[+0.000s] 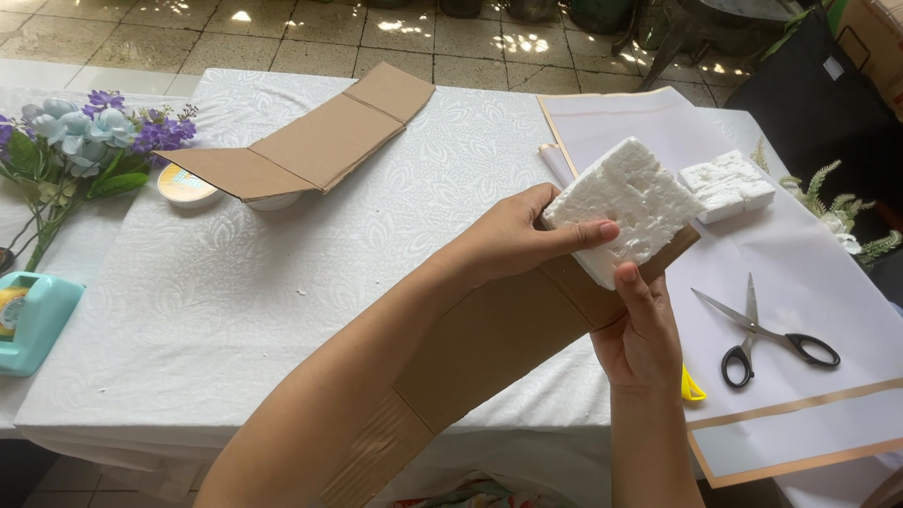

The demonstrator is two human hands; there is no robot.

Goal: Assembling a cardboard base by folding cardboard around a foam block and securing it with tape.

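Your left hand (513, 240) has its grip closed on a rough, white foam block (625, 207), thumb across its face. Your right hand (642, 339) has its grip closed from below on the folded brown cardboard strip (499, 343) that the block sits against. Both are held above the counter (282, 301), which carries an embossed white cloth. Smaller foam pieces (727, 185) and black-handled scissors (767, 334) lie on smooth pale paper (809, 273) to the right.

Rough white foam block (628, 209), matt brown cardboard strip (489, 343), embossed white tablecloth (235, 310), metal scissors (764, 331) w/ black plastic handles.
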